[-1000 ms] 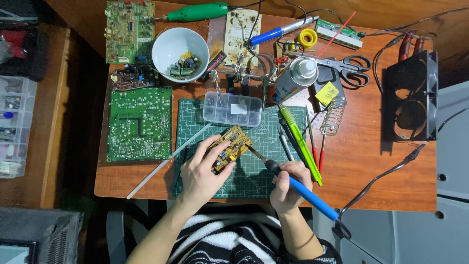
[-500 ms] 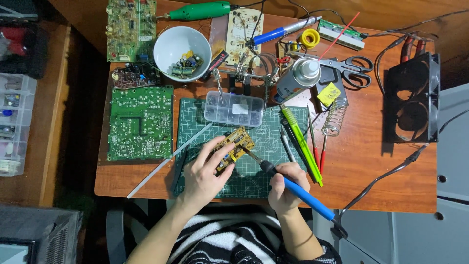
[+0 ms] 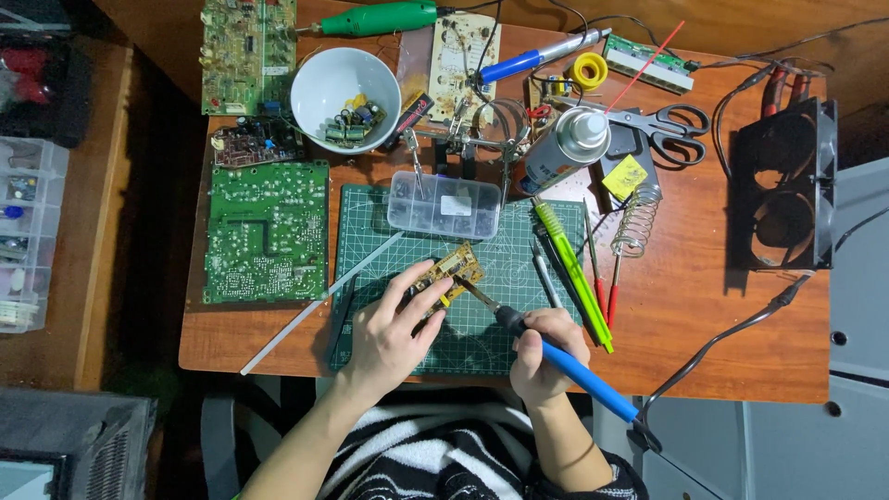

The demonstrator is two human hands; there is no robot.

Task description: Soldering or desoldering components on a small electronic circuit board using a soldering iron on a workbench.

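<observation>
Hands barely shifted: left hand (image 3: 389, 326) still pinches the small yellow circuit board (image 3: 446, 275) on the green cutting mat (image 3: 370, 231) near the desk's front edge; right hand (image 3: 546, 356) keeps gripping the blue soldering iron (image 3: 579, 372), tip at the board.

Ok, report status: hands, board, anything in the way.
Left hand holds small yellow circuit board on green cutting mat. Right hand grips blue soldering iron, tip at board. Nothing between.

A reddish-brown wooden bench (image 3: 722, 343) sits under even overhead light, a dark floor (image 3: 148, 278) to its left. Clear plastic drawer units (image 3: 28, 231) stand on a wooden side shelf (image 3: 93, 278); a grey cabinet (image 3: 857, 370) flanks the right.
</observation>
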